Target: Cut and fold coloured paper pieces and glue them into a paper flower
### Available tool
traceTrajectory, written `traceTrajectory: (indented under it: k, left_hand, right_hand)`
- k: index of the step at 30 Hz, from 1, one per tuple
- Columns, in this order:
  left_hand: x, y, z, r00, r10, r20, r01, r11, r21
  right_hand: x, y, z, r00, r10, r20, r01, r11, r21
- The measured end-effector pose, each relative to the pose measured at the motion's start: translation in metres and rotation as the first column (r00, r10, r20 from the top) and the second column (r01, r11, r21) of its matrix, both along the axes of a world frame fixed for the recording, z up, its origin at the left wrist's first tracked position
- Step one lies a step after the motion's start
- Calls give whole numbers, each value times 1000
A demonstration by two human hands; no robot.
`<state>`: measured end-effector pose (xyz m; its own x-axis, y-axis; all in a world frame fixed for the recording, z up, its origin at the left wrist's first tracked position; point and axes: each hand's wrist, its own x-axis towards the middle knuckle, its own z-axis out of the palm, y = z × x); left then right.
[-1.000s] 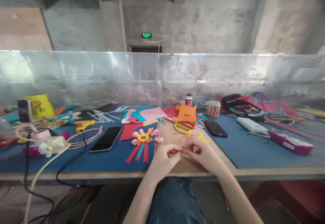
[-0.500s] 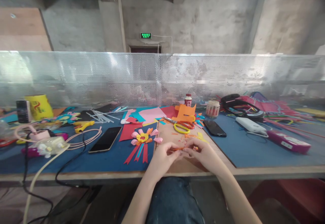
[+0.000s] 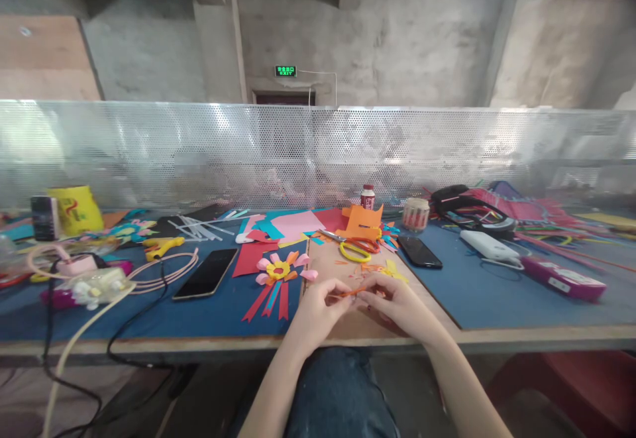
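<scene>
A thin orange paper strip [image 3: 354, 291] is stretched between my two hands, just above a brown board [image 3: 328, 259]. My left hand [image 3: 325, 302] pinches one end and my right hand [image 3: 392, 299] pinches the other, fingertips almost touching. Fingers partly cover the strip. Orange and yellow paper scraps [image 3: 370, 270] lie on the board beyond my hands. To the left rests a paper flower [image 3: 279, 270] with pink and orange petals, a yellow centre and red and blue ribbon tails. Scissors [image 3: 355, 249] with yellow and orange handles lie behind the scraps, beside a cut orange paper sheet [image 3: 364, 221].
Black phones lie at left [image 3: 206, 273] and right [image 3: 420, 252]. A glue gun [image 3: 163, 247], cables and a power strip [image 3: 97, 285] crowd the left. Further back stand a small bottle [image 3: 368, 197] and a jar [image 3: 415, 214]. A perforated metal divider [image 3: 223, 153] runs behind.
My hands stay in nearly the same place, with the fingers shifting slightly on the orange strip. Everything else on the table looks unmoved.
</scene>
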<state>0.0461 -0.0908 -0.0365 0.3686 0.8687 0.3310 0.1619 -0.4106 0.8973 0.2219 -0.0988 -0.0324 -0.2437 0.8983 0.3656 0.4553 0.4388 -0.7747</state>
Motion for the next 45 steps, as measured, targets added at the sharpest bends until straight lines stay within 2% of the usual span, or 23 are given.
traceTrajectory:
  k: [4,9,16,24,29,36,45]
  left_hand:
    - [0,1,-1,1000,-11,10,11,1000,10]
    - [-1,1,-2,1000,-9,-6,9,999,33]
    - [0,1,0,1000,20,-16,-19,1000,24]
    - [-1,3,-1,1000,3,13,-2,998,-57]
    - [-1,2,-2,1000,7,2,-7,995,-100]
    - [3,2,0,999,-35,32,38,995,-90]
    - [1,4,-6,1000,-7,-8,7,997,-79]
  right_hand:
    - [0,0,0,999,33,1,-33,999,21]
    - [-1,-1,0,999,47,-21,-48,998,-35]
    - [-1,-2,0,998,47,-38,-48,999,-5]
    - [-1,-6,4,991,58,-123,-60,998,-14]
    - [-1,-7,6,980,92,-176,-106,992,-71]
    - [1,-5,3,978,40,-204,-64,992,-112]
    - [-3,-6,4,955,92,-281,-161,959,-234]
